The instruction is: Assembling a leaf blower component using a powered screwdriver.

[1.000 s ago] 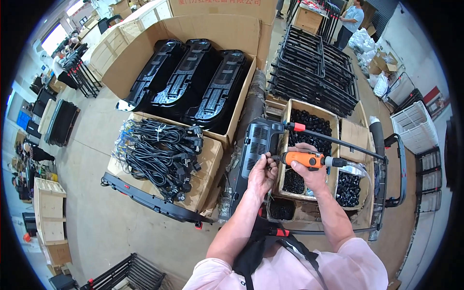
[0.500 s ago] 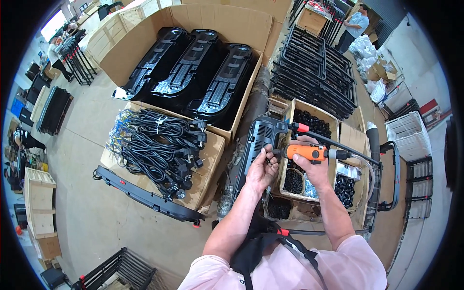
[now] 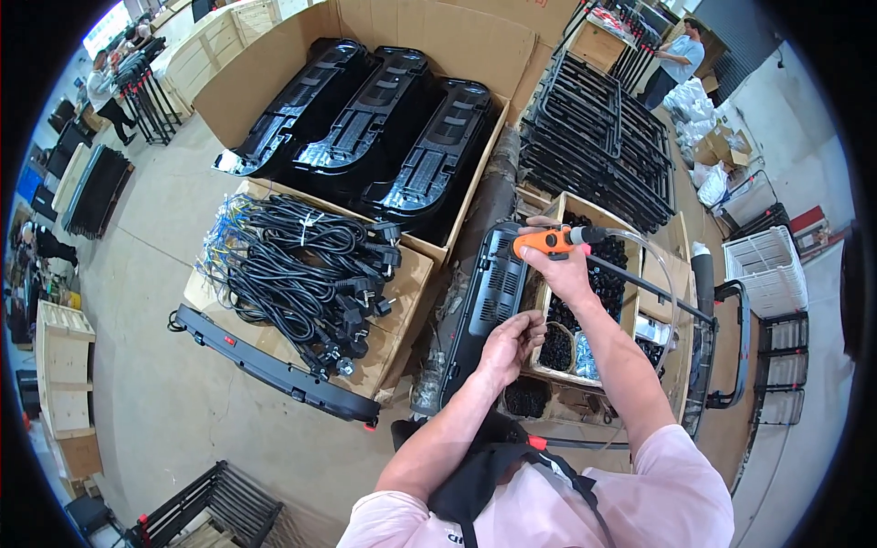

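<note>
My right hand [image 3: 559, 265] is wrapped around an orange air screwdriver [image 3: 545, 243], held over the far end of a long black plastic housing [image 3: 494, 288] with vent slots. A clear hose [image 3: 665, 265] curves away from the tool's back end. The screwdriver's tip is hidden, so I cannot tell whether it touches a screw. Closer to me, my left hand [image 3: 513, 347] is closed, thumb and fingers together, beside the housing's right edge. Anything in that pinch is too small to make out. A black tube frame [image 3: 653, 287] runs right from the housing's far end.
Right of the housing stands a parts box [image 3: 630, 342] of small black pieces and screws. At left, black power cords [image 3: 292, 265] lie heaped on a cardboard box [image 3: 406, 315]; a carton [image 3: 448, 32] of black housings stands behind. Stacked black frames [image 3: 598, 137] rise at far right.
My right hand has carried the screwdriver up and slightly left, to the housing's far end. My left hand has moved away from the tool's tip, down toward me.
</note>
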Demonstrator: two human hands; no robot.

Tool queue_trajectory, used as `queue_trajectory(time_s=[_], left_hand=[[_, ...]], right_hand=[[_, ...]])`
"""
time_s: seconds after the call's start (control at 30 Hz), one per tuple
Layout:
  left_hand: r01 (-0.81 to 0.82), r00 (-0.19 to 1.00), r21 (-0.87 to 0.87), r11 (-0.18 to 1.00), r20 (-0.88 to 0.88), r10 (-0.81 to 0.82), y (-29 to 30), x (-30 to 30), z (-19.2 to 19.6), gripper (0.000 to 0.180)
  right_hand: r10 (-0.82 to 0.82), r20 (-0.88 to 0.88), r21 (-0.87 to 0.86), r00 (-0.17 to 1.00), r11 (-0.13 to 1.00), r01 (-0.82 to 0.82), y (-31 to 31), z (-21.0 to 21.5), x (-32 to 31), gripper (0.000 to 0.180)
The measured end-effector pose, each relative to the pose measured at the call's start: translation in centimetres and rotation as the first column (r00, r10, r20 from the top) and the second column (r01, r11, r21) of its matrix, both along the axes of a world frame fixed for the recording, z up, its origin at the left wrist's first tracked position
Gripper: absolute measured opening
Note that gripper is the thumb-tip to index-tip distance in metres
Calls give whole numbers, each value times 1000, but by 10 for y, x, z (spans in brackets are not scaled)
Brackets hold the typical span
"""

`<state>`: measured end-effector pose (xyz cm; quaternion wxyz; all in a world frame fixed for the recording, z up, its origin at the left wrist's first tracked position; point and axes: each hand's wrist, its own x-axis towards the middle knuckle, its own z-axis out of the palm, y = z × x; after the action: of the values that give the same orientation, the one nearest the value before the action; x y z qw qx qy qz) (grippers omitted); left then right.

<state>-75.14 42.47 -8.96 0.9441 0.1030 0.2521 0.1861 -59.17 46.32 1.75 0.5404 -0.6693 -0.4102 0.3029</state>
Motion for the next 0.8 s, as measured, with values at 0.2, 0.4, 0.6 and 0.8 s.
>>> queue_trajectory(time_s=[0.2,0.4,0.6,0.8], left_hand=[[53,999,32,998,-13,-53,3,-13,-3,32],[12,1000,44,999,-13,-11,3,-14,-3,31],[-99,995,-85,991,-23,98,1,-15,-6,30],[-135,987,-78,988,-103,127,4,-21,5,29]], right_hand=[[2,24,11,1000,1000,-3,11,-11,0,50],[42,72,-18,997,999,-41,21,-7,-3,49],[122,202,-75,972,991,-109,33,1,-8,42],[153,213,-201,965,973,-110,38,-8,0,39]])
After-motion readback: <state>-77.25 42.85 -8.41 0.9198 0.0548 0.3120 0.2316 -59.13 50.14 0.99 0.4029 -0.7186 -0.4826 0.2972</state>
